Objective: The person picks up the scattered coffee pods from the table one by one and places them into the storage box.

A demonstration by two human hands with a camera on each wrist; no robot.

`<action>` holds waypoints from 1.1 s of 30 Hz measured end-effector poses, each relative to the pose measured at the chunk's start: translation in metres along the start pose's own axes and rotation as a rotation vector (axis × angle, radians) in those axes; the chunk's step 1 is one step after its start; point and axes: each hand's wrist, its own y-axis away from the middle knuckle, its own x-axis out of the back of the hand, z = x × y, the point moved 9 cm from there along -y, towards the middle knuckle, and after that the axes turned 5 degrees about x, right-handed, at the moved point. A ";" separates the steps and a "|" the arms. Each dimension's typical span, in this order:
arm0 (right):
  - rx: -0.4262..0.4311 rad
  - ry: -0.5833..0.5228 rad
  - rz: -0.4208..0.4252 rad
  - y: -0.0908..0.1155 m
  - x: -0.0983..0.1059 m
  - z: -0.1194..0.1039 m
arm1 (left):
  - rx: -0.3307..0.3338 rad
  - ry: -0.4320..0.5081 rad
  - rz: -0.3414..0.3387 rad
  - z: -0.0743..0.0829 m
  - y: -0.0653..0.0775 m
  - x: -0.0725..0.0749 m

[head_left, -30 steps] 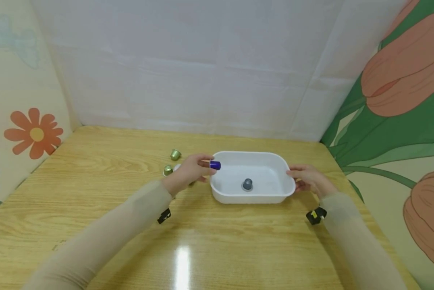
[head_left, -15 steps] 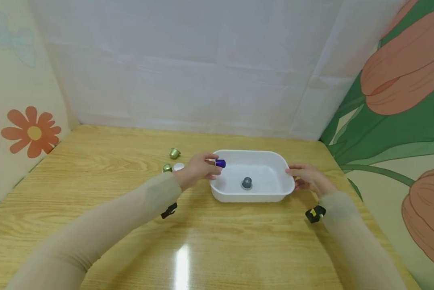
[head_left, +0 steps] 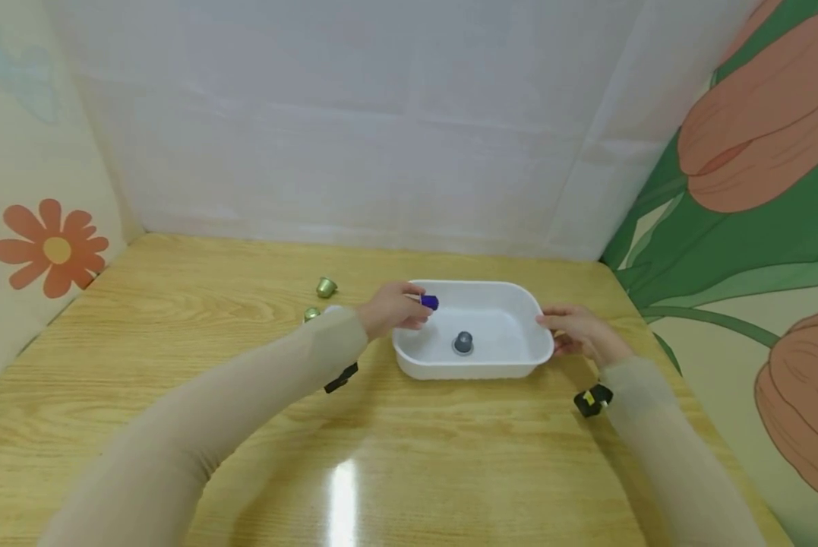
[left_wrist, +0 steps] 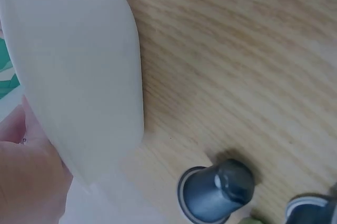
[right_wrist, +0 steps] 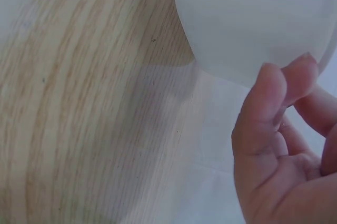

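Observation:
In the head view, my left hand (head_left: 391, 310) pinches a blue coffee capsule (head_left: 430, 302) between thumb and fingers, over the left end of a white oval-ended tub (head_left: 463, 371). The left wrist view shows the hand (left_wrist: 31, 171) beside the tub wall (left_wrist: 79, 77); the blue capsule is hidden there. My right hand (head_left: 579, 330) holds the tub's right end, thumb at the rim and fingers curled against the outside (right_wrist: 284, 140). A grey capsule (head_left: 463, 342) stands on the tub floor, dome up.
Two green capsules, one farther back (head_left: 326, 287) and one nearer (head_left: 311, 314), lie on the wooden table (head_left: 450, 456) left of the tub. A dark capsule (left_wrist: 218, 190) lies close to the tub in the left wrist view, another (left_wrist: 313, 211) beyond it. White cloth (head_left: 381, 137) hangs behind.
My left hand has moved right with the blue capsule, from the tub's left rim to inside its outline. The right hand stays at the tub's right end.

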 end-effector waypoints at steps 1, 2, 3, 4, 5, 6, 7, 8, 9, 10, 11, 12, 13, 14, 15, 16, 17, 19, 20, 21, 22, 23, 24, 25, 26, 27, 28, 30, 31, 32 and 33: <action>0.000 0.000 -0.001 0.000 0.000 0.000 | 0.000 -0.013 -0.003 0.001 -0.002 -0.001; 0.000 0.000 -0.002 0.000 0.000 0.000 | 0.002 -0.024 -0.006 0.002 -0.004 -0.003; -0.001 0.000 -0.002 -0.001 0.000 0.000 | 0.004 -0.036 -0.007 0.002 -0.006 -0.004; 0.001 0.001 -0.002 0.000 0.001 0.000 | 0.004 -0.051 -0.008 0.004 -0.008 -0.005; 0.004 0.001 -0.002 0.000 0.002 0.000 | 0.005 -0.063 -0.009 0.005 -0.010 -0.007; 0.005 0.002 0.000 0.000 0.003 0.000 | 0.004 -0.074 -0.009 0.006 -0.011 -0.008; 0.003 0.003 0.002 -0.001 0.003 0.000 | 0.001 -0.088 -0.008 0.007 -0.013 -0.010; 0.003 0.004 0.004 -0.001 0.003 0.000 | -0.002 -0.100 -0.010 0.008 -0.014 -0.012; 0.001 0.004 0.006 -0.001 0.004 0.001 | -0.007 -0.114 -0.010 0.009 -0.016 -0.013; 0.001 0.004 0.007 -0.001 0.004 0.001 | -0.008 -0.125 -0.011 0.009 -0.017 -0.015; 0.000 0.006 0.009 -0.001 0.004 0.001 | -0.012 -0.139 -0.010 0.010 -0.017 -0.017; 0.000 0.007 0.011 -0.001 0.003 0.001 | -0.016 -0.152 -0.008 0.010 -0.018 -0.018; 0.001 0.006 0.010 -0.001 0.003 0.001 | -0.018 -0.165 -0.005 0.010 -0.019 -0.019; 0.000 0.007 0.011 -0.001 0.003 0.002 | -0.022 -0.180 0.000 0.009 -0.020 -0.020; -0.001 0.006 0.013 -0.001 0.003 0.002 | -0.023 -0.194 0.007 0.009 -0.022 -0.020; 0.000 0.004 0.012 -0.001 0.002 0.001 | -0.025 -0.206 0.015 0.008 -0.023 -0.020; -0.001 0.001 0.013 -0.001 0.002 0.001 | -0.028 -0.218 0.022 0.007 -0.025 -0.020; -0.002 -0.003 0.013 -0.002 0.001 0.001 | -0.036 -0.238 0.035 0.006 -0.028 -0.019; -0.004 -0.005 0.016 -0.002 0.001 0.002 | -0.041 -0.249 0.041 0.006 -0.030 -0.019; -0.004 -0.006 0.016 -0.002 0.001 0.002 | -0.045 -0.256 0.046 0.006 -0.031 -0.018; -0.003 -0.006 0.016 -0.002 0.001 0.002 | -0.050 -0.266 0.051 0.006 -0.032 -0.018; -0.003 -0.005 0.016 -0.003 0.001 0.002 | -0.053 -0.271 0.053 0.007 -0.033 -0.018; -0.003 -0.005 0.017 -0.003 0.001 0.002 | -0.054 -0.277 0.055 0.007 -0.033 -0.017; -0.004 -0.007 0.018 -0.003 0.002 0.002 | -0.053 -0.285 0.056 0.008 -0.033 -0.017; -0.006 -0.009 0.019 -0.003 0.002 0.003 | -0.049 -0.292 0.056 0.008 -0.033 -0.017; -0.007 -0.010 0.019 -0.003 0.002 0.003 | -0.042 -0.302 0.057 0.008 -0.033 -0.018; -0.009 -0.012 0.019 -0.003 0.002 0.003 | -0.036 -0.315 0.060 0.009 -0.033 -0.018; -0.013 -0.016 0.020 -0.004 0.002 0.004 | -0.024 -0.343 0.066 0.009 -0.033 -0.018; -0.014 -0.015 0.020 -0.004 0.002 0.004 | -0.018 -0.363 0.072 0.009 -0.033 -0.018; -0.016 -0.014 0.021 -0.004 0.002 0.004 | -0.013 -0.379 0.077 0.009 -0.033 -0.017; -0.016 -0.013 0.020 -0.004 0.002 0.004 | -0.012 -0.401 0.084 0.010 -0.034 -0.017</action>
